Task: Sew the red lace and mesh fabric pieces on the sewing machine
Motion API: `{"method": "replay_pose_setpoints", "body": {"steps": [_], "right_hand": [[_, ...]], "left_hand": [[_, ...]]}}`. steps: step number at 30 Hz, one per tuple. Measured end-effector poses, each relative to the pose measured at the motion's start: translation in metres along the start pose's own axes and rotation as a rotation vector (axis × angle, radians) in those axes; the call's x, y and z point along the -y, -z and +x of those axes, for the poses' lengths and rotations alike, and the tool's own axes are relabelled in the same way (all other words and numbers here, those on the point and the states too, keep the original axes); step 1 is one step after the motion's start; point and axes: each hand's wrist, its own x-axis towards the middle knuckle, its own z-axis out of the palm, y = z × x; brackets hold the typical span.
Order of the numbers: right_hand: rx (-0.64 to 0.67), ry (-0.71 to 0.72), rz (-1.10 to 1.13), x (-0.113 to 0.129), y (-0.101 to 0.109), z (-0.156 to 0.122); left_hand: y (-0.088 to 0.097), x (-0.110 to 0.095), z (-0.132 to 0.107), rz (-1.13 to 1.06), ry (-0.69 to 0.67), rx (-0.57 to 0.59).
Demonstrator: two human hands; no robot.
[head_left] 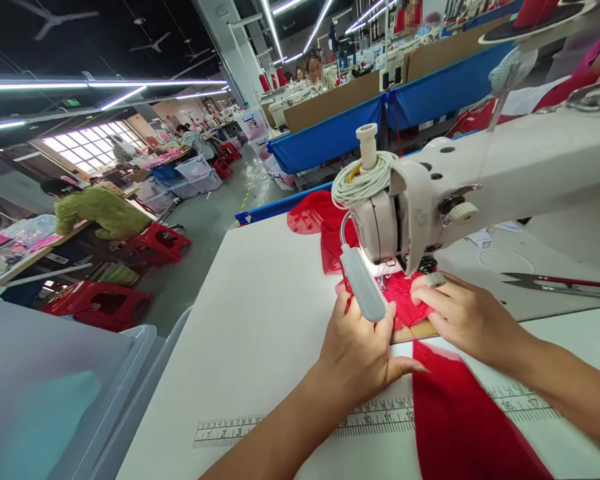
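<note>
Red lace fabric (403,300) lies under the needle area of a white sewing machine (420,200). My left hand (357,343) rests at the near left side of the lace, thumb stretched out and fingers apart; a grey lamp head (364,283) covers part of the fingers. On the right, my right hand (467,317) has its fingers bent together on the lace, gripping its edge. A plain red cloth piece (460,413) hangs toward me over the table's front. More red fabric (320,217) lies bunched behind the machine head.
Thread snips (565,283) lie on the machine bed at right. A printed ruler (370,421) runs along the white tabletop (260,313). Translucent plastic bins (55,387) stand at the left. Beyond are red stools (95,303) and a person in green (97,217) at another table.
</note>
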Motion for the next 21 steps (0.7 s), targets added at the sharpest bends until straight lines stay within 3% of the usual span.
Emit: {"method": "replay_pose_setpoints", "body": {"steps": [7,12,15,19,21], "right_hand": [[0.008,-0.008,-0.006,-0.001,-0.003,-0.002],[-0.004,-0.052,-0.125,0.000,-0.001,-0.005],[0.023,-0.016,-0.136,0.002,0.004,-0.006],[0.073,0.100,-0.034,0.007,0.006,-0.003],[0.065,0.087,-0.003,0.008,0.003,0.000]], "left_hand": [[0.003,-0.001,0.005,0.002,0.029,-0.056],[-0.007,-0.003,0.016,-0.060,0.126,-0.165],[-0.012,-0.002,0.018,-0.094,0.108,-0.191],[-0.013,0.001,0.016,-0.302,0.091,-0.174],[-0.013,0.004,0.017,-0.447,0.113,-0.179]]}}
